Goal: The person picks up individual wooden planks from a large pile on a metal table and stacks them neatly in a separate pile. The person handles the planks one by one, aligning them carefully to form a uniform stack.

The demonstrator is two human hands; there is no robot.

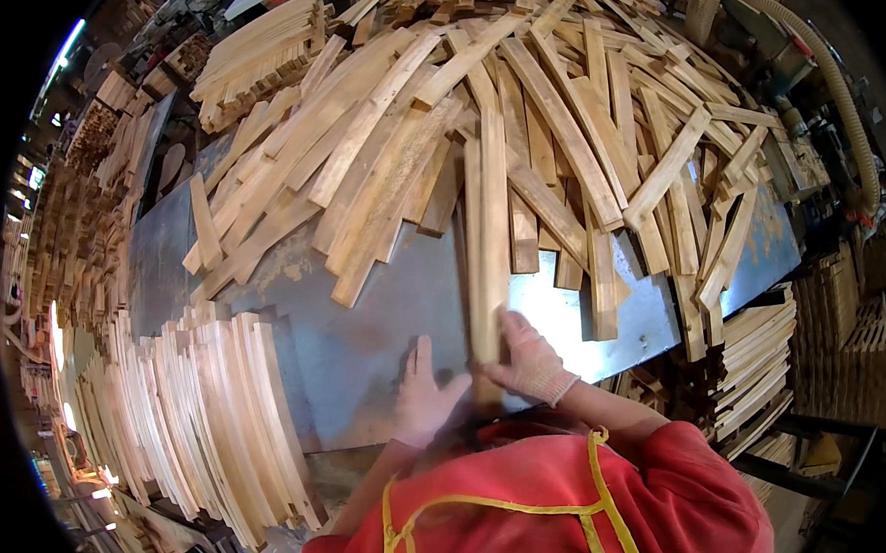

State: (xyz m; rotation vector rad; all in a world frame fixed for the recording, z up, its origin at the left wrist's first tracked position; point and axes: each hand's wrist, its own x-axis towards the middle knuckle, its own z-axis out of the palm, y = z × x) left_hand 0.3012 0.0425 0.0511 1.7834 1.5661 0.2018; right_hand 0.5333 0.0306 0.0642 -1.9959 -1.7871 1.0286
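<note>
Gloves on, we grip the near end of one long wooden slat (489,249) with our right hand (531,359) closed around it, while our left hand (423,396) lies open and flat on the grey metal table (380,323) just beside it. Pulled carelessly, we judge, the slat could drag the loose slat pile (492,99) down, since its far end sits under that heap. Stacked curved boards (205,414) and a dust hose (834,87) crowd the workshop around us.

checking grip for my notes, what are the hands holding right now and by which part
The right hand grips the near end of a long wooden slat lying on the metal table. The left hand rests flat on the table beside it, holding nothing.
</note>
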